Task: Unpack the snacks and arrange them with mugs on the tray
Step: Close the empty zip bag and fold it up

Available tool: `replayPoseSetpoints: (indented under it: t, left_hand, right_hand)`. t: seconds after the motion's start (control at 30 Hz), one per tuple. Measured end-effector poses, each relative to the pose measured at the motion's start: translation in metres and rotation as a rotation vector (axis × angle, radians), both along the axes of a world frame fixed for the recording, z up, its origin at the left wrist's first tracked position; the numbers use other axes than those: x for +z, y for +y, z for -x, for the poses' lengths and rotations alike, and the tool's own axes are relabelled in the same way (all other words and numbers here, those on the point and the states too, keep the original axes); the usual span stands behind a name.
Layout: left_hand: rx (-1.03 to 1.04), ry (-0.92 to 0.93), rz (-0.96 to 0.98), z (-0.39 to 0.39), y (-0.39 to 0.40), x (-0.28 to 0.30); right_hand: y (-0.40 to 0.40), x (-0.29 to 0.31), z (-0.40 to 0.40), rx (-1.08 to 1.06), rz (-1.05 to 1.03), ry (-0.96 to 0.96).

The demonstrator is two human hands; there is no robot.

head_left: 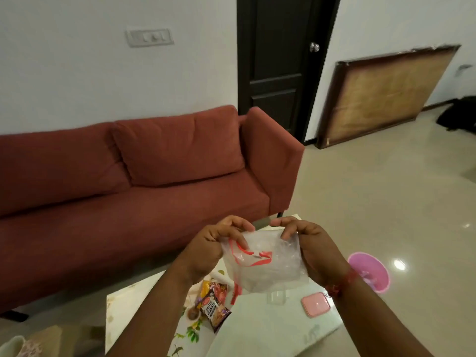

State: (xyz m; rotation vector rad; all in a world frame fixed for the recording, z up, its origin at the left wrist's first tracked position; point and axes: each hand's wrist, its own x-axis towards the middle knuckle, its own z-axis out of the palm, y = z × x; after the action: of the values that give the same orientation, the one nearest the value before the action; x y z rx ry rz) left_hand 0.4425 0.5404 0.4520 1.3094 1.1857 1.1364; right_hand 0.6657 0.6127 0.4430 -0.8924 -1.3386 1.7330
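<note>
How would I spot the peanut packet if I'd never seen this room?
Find the pale table in front of the red sofa. Under the left forearm lies the peanut packet, dark and printed "Salted Peanuts", unlike the flat pink case further right.

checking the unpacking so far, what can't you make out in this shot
Head view only:
- Clear bag held by left hand and right hand: contents unreadable, plastic blurred.
- Snack packets: partly behind the left forearm.
- Pink bowl: partly behind the right wrist.
- Tray, mugs: not seen.
</note>
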Motion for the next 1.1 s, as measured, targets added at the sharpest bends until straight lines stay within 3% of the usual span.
replayPoseSetpoints:
  t: [0.17, 0.3, 0.43, 0.57, 0.73, 0.87, 1.1]
  left_hand:
    - [0.131, 0.219, 0.003, -0.052, 0.055, -0.025]
    - [0.19, 0.26, 0.062, -0.117, 0.118, -0.049]
    - [0.187, 0.204, 0.212, -0.195, 0.194, -0.088]
    - [0.068, 0.2, 0.393, -0.269, 0.257, -0.144]
    - [-0.009, 0.161, 0.708, -0.348, 0.306, -0.221]
    - [0.013, 0.252, 0.836, -0.381, 0.329, -0.291]
    - [0.097, 0.354, 0.926, -0.387, 0.363, -0.391]
  right_hand:
    - [0.038, -0.03, -0.063, 0.077, 0.329, 0.167]
    - [0.084, -0.052, -0.107, 0.196, 0.32, -0.032]
    - [0.144, -0.089, -0.166, 0.022, 0.265, -0.134]
    - [0.2, -0.144, -0.247, -0.106, 0.347, -0.228]
    - [0.265, -0.249, -0.347, -0.364, 0.463, -0.504]
    - [0.318, -0.371, -0.409, -0.49, 0.479, -0.792]
    - [0.374, -0.526, -0.439, -0.381, 0.685, -1.011]
